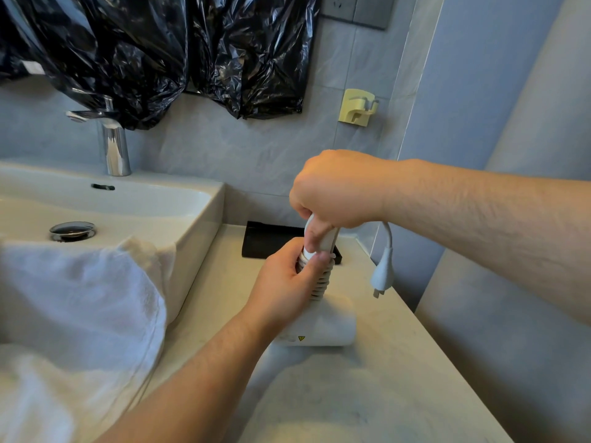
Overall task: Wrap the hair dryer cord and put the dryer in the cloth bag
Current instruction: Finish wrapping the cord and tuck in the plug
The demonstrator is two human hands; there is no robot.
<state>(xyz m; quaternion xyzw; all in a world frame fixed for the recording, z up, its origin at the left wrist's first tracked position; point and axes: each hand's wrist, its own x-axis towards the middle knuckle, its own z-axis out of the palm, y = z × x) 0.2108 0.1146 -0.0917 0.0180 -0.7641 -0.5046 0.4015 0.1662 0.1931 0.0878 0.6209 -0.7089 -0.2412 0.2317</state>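
A white hair dryer [323, 329] rests barrel-down on the pale counter [415, 362], handle pointing up. Its white cord [321, 279] is coiled in tight turns around the handle. My left hand [287, 289] grips the wound handle from the left. Above it, my right hand [335, 190] is closed on the free end of the cord at the handle's top. The grey plug [382, 274] dangles to the right on a short loop. A blurred white cloth shape [319, 401] lies near the front edge; I cannot tell whether it is the bag.
A white basin [198, 219] with a chrome tap [113, 145] sits at left, and a white towel [80, 302] is draped over its front. A black box [265, 241] lies behind the dryer. Black plastic sheeting [160, 52] and a yellow hook [356, 107] are on the wall.
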